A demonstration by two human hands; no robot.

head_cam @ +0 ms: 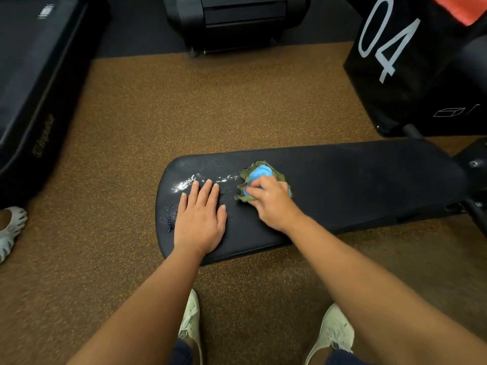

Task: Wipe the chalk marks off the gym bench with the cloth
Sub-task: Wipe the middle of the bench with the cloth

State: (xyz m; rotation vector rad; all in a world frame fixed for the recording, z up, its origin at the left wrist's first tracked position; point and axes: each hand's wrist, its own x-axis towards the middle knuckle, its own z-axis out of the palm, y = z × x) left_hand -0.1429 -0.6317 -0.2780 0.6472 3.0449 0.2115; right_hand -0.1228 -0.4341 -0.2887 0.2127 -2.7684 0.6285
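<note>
The chalk marks (189,183) streak white along the black counter's (355,180) long axis near its left end, just left of the bunched blue-and-green cloth (259,173), so the wipe should run leftward. The right hand (272,202) grips the cloth with curled fingers; the left hand (200,219) lies flat, fingers straight, fingertips at the chalk's near edge. A black box (411,88) behind reads "04".

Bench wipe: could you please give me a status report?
Left hand flat on bench, open. Right hand grips cloth on bench. Chalk streak unwiped, left of cloth. Left fingertips sit at the streak, in the wipe path.
</note>
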